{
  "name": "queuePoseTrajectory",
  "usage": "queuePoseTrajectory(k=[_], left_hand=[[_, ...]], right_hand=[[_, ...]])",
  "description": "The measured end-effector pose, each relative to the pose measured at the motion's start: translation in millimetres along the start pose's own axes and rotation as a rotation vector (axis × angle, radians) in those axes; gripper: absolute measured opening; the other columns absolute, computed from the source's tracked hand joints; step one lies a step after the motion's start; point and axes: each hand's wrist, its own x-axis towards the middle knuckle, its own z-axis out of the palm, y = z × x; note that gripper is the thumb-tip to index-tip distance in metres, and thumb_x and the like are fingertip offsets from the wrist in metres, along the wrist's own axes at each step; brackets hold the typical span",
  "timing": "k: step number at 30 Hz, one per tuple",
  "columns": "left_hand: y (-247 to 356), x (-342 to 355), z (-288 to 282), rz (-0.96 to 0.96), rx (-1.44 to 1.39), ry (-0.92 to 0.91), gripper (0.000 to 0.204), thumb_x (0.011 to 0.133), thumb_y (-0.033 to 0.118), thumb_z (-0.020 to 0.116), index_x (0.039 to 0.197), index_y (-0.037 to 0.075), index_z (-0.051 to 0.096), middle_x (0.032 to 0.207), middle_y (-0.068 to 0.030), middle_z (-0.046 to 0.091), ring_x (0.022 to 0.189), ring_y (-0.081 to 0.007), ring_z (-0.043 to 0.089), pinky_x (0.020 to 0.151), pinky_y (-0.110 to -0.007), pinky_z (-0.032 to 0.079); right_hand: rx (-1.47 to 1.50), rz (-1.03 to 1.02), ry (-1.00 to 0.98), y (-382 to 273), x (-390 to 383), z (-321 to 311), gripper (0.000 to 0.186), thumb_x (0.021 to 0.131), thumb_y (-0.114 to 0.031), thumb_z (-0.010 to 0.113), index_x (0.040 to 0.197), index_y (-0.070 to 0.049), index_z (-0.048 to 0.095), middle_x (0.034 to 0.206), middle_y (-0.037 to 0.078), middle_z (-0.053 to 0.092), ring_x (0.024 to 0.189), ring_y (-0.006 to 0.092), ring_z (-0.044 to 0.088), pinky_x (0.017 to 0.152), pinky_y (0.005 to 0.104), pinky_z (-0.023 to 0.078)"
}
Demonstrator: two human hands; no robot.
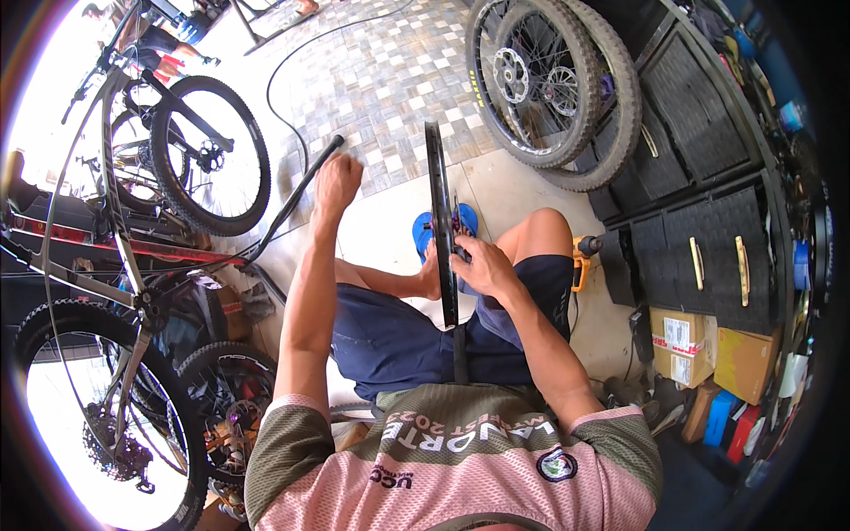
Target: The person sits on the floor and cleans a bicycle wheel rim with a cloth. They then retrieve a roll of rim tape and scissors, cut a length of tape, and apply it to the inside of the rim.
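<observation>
A bicycle wheel rim point(436, 190), black and seen almost edge-on, stands upright between my legs without a tyre. My right hand point(484, 267) is closed at its right side, fingers curled around a small dark part near its middle. My left hand point(339, 181) is raised in a fist to the left of the rim, apart from it. Whatever the left fist may hold is hidden. Just beside that fist, the end of a black bar point(301, 188) slants up from the lower left; I cannot tell whether they touch.
Bicycles, one with a grey frame point(121, 208), fill the left side. Two tyred wheels point(580, 164) lean against black drawers point(686, 115) at the upper right. A yellow power tool point(581, 264) stands by my knee, near cardboard boxes point(675, 343). Blue footwear point(422, 232) lies ahead.
</observation>
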Motion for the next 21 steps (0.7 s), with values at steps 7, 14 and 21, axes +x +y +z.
queuePoseTrajectory(k=[7, 14, 21], left_hand=[[21.3, -38.0, 28.2, 0.198, -0.089, 0.217, 0.057, 0.083, 0.006, 0.074, 0.138, 0.021, 0.066, 0.144, -0.0190, 0.057, 0.130, -0.0403, 0.058, 0.109, -0.054, 0.048], [104.1, -53.2, 26.3, 0.511, -0.155, 0.122, 0.020, 0.082, 0.021, 0.081, 0.101, 0.013, 0.081, 0.116, -0.0084, 0.067, 0.125, -0.0331, 0.054, 0.109, -0.048, 0.042], [109.6, -43.2, 31.5, 0.587, -0.034, 0.128, 0.018, 0.083, 0.020, 0.078, 0.098, 0.012, 0.083, 0.111, -0.0073, 0.067, 0.122, -0.0318, 0.055, 0.106, -0.049, 0.041]], right_hand=[[-0.017, -0.034, 0.042, 6.3, 4.4, 8.0, 0.038, 0.094, -0.031, 0.066, 0.120, -0.002, 0.068, 0.106, 0.027, 0.074, 0.101, 0.0471, 0.070, 0.087, 0.0538, 0.055], [-0.029, -0.044, -0.019, 4.9, 7.9, 7.1, 0.035, 0.095, -0.031, 0.065, 0.115, -0.002, 0.066, 0.103, 0.027, 0.072, 0.099, 0.0473, 0.068, 0.085, 0.0553, 0.054], [-0.049, -0.051, 0.024, 1.4, 6.3, 7.0, 0.028, 0.095, -0.028, 0.066, 0.107, -0.002, 0.061, 0.093, 0.028, 0.069, 0.091, 0.0510, 0.066, 0.078, 0.0558, 0.052]])
